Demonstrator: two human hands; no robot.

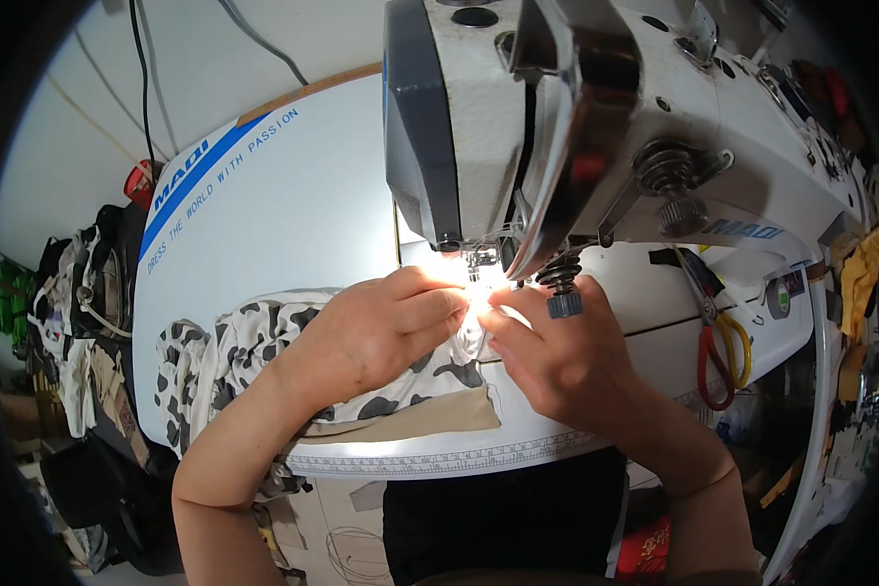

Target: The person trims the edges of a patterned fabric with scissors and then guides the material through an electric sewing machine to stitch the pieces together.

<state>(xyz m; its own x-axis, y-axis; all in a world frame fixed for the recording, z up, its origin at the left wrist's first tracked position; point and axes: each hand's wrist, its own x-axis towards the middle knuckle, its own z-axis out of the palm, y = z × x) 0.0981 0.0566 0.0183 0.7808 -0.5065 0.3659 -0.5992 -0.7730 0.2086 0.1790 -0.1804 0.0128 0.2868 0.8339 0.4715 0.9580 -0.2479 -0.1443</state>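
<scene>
A white sewing machine with a dark grey front stands over the table, its lamp glaring around the presser foot. White fabric with black spots lies bunched to the left, with a beige strip of cloth along its near side. Just in front of the presser foot, my left hand is closed, thumb and fingers pinching the edge of the spotted fabric. My right hand is closed too, its fingertips against the fabric edge right beside the left ones. Glare washes out the fingertips and the needle.
Scissors with red and yellow handles lie right of the machine. A measuring tape strip runs along the table's near edge. Thread tension knobs hang close above my right hand. Clothes and bags crowd the left side.
</scene>
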